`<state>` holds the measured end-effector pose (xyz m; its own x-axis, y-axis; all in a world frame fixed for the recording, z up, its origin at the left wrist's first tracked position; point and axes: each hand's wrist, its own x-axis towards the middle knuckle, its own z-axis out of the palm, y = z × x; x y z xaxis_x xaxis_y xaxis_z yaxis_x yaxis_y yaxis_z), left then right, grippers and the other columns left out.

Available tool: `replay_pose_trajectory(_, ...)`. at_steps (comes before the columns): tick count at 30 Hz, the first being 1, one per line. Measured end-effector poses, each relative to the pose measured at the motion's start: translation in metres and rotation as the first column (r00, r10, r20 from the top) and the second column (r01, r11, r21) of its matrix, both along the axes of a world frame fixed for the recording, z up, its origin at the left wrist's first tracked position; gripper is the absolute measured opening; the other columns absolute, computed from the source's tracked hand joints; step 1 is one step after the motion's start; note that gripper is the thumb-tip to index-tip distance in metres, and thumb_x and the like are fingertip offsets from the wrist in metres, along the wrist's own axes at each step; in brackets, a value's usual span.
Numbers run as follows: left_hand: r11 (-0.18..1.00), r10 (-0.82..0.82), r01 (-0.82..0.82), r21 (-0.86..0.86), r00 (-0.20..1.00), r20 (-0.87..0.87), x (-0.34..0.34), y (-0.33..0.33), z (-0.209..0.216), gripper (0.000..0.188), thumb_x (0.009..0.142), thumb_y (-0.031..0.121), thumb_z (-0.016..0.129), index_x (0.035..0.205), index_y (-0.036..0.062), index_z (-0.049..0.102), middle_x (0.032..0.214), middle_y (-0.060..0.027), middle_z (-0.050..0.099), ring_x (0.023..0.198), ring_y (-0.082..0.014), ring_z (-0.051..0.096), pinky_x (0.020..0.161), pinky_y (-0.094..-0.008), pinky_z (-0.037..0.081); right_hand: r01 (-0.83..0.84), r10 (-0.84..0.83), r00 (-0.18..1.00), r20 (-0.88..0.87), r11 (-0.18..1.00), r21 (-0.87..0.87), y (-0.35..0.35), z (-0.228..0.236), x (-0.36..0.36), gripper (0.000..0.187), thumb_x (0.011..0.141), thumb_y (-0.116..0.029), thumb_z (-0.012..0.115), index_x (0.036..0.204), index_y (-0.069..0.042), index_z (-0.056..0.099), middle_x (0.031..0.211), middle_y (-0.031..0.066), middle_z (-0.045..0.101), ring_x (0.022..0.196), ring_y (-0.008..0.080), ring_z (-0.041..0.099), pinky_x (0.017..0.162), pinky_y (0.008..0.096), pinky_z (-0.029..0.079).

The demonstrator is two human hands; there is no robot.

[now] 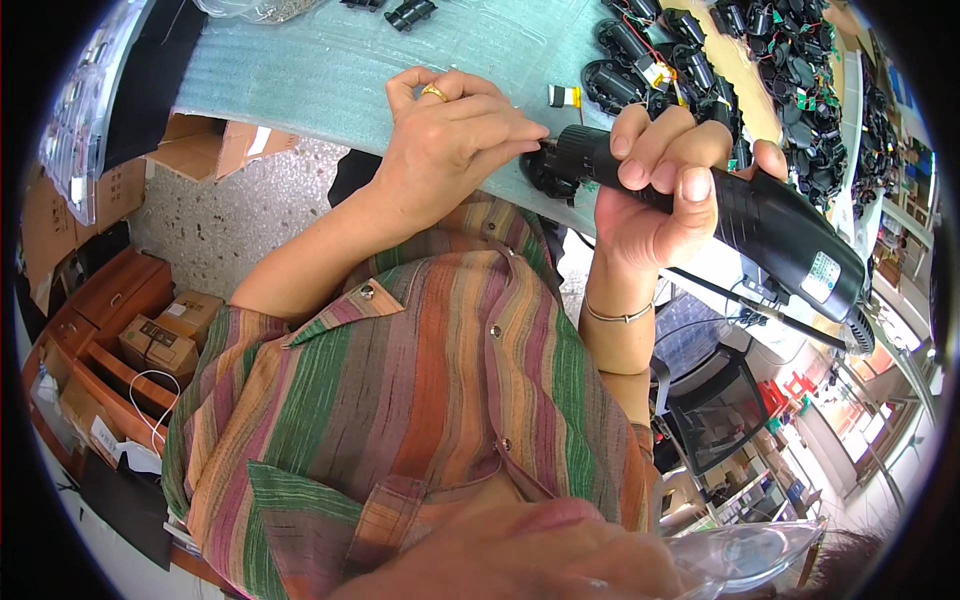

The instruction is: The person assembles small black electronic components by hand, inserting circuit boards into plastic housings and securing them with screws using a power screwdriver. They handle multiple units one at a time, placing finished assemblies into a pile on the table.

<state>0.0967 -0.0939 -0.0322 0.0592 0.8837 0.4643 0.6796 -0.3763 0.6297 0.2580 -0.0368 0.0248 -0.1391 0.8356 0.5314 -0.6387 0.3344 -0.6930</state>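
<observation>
My right hand is wrapped round a black electric screwdriver, held roughly level with its nose pointing left and its cord trailing from the back end. The thumb and fingertips of my left hand, which wears a ring, are pinched together right at the screwdriver's tip. Whatever lies between them is too small to make out. Below the screwdriver's nose a black plastic part sits at the table's near edge, partly covered by the tool.
Several black housings with wires crowd the right of the foam-covered table. A small battery with yellow tape lies beside them. Black pieces and a clear bag lie at the far side. Cardboard boxes stand at the left.
</observation>
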Motion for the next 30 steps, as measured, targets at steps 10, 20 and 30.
replay_pose_trajectory(10, 0.999, 0.012, -0.013, -0.041, 0.999, -0.037, 0.006, -0.004, 0.001, 0.021, 0.078, 0.021, 0.072, 0.098, 0.0274, 0.072, 0.076, 0.0110, 0.061, 0.090, -0.0120, 0.056, 0.089, -0.0453, 0.026, 0.045, -0.044, 0.999, 0.013, 0.998, -0.050, -0.005, 0.005, 0.018, 0.052, 0.091, -0.010, 0.065, 0.133, -0.020, 0.037, 0.069, 0.0043, 0.050, 0.057, 0.0179, 0.049, 0.056, 0.0353, 0.044)
replay_pose_trajectory(20, 0.997, -0.044, 0.057, 0.046, 0.971, -0.236, 0.012, -0.011, -0.010, 0.038, 0.070, 0.010, 0.065, 0.100, 0.0327, 0.072, 0.087, 0.0109, 0.058, 0.094, -0.0109, 0.055, 0.094, -0.0432, 0.025, 0.026, -0.015, 0.986, 0.165, 0.998, -0.061, -0.017, 0.002, 0.023, 0.056, 0.089, -0.010, 0.069, 0.134, -0.015, 0.037, 0.068, 0.0054, 0.053, 0.056, 0.0190, 0.052, 0.053, 0.0353, 0.045)
replay_pose_trajectory(30, 0.995, -0.037, 0.058, 0.082, 0.971, -0.235, 0.014, -0.010, -0.016, 0.033, 0.072, 0.013, 0.066, 0.099, 0.0317, 0.072, 0.086, 0.0113, 0.058, 0.093, -0.0096, 0.055, 0.094, -0.0423, 0.025, 0.026, -0.017, 0.988, 0.153, 0.998, -0.061, -0.017, -0.006, 0.019, 0.056, 0.087, -0.007, 0.070, 0.132, -0.014, 0.037, 0.067, 0.0052, 0.055, 0.055, 0.0190, 0.052, 0.053, 0.0353, 0.045)
